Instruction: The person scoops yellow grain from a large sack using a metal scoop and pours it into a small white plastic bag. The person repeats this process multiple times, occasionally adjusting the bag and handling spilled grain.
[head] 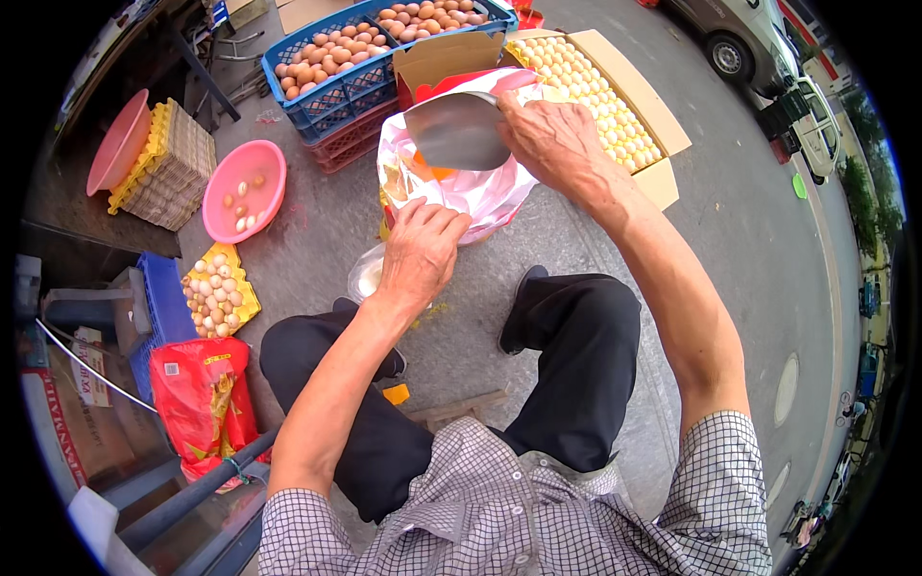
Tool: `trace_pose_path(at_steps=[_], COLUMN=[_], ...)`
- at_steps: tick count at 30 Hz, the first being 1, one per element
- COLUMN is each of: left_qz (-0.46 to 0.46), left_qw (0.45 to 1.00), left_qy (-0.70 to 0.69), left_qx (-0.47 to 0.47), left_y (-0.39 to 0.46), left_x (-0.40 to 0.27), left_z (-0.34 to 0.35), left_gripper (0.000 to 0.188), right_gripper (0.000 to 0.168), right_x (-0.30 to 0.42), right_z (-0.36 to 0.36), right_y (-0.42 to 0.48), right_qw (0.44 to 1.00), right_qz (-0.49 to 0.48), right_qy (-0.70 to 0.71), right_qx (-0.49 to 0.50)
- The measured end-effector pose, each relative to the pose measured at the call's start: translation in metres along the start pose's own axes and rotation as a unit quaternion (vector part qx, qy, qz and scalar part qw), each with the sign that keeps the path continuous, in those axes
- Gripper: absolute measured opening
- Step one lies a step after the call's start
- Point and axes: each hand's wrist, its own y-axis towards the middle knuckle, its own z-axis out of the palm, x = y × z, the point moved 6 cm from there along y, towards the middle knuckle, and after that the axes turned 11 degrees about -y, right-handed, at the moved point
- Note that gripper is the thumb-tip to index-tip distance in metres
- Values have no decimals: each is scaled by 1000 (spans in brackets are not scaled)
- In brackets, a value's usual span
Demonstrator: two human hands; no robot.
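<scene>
My right hand (555, 140) grips the rim of a shiny metal scoop or bowl (457, 133), tilted over a pink-white plastic bag (500, 198) with red parts. At the near rim of that bag, my left hand (425, 248) has its fingers curled over the edge. Something orange (436, 171) shows inside, partly covered by the metal vessel; the rest of the contents is hidden. Below my left hand sits a clear plastic bag or cup (366, 275) with something pale in it, partly behind the wrist.
A blue crate (338, 97) of brown eggs and a cardboard box (666, 133) of pale eggs stand beyond. To the left are a pink basin (277, 180) with several eggs, an egg tray (248, 288), stacked trays (184, 169) and a red bag (198, 403). Vehicles (727, 54) stand at right.
</scene>
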Motion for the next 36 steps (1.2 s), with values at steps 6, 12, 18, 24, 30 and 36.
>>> trace_pose_path(at_steps=[6, 12, 18, 24, 30, 36], left_qz=[-3, -4, -14, -5, -6, -64], left_qw=[1000, 997, 998, 991, 992, 964], left_qy=[-22, -64, -65, -63, -106, -196], left_qx=[-1, 37, 3, 122, 73, -166], left_y=[-1, -4, 0, -11, -4, 7], left_x=[10, 6, 7, 6, 5, -6], left_z=[0, 16, 9, 35, 21, -45], left_gripper=[23, 24, 27, 27, 18, 14], right_gripper=[20, 19, 14, 14, 24, 39], right_x=[-3, -7, -2, 27, 6, -16], right_z=[23, 46, 94, 52, 45, 46], right_y=[-36, 2, -20, 59, -1, -123], right_qw=[977, 998, 993, 998, 987, 841], right_qz=[-3, -14, 37, 38, 117, 348], right_qy=[-29, -31, -14, 38, 92, 414], right_qx=[209, 51, 112, 19, 53, -4])
